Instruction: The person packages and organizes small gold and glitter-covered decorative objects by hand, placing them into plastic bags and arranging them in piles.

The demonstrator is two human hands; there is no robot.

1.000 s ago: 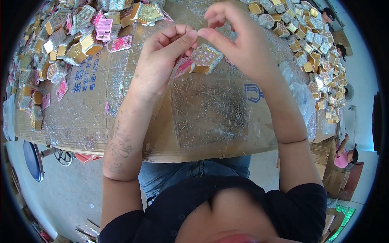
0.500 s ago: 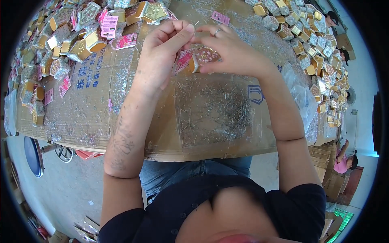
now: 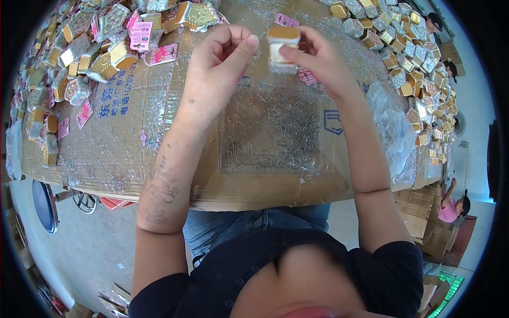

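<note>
Box (image 3: 275,49), gold end, wht side

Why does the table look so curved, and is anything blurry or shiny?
Head view: the wide fisheye lens bows the cardboard-covered table's front edge; head view: the gold-topped box in the right hand looks slightly smeared, perhaps from motion; head view: the clear plastic bag catches pale glare.

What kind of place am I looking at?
Probably a hand-assembly workshop: heaps of small glittery gold blocks, a clear shallow tray of thin silvery pins, and a brown cardboard table covering.
</note>
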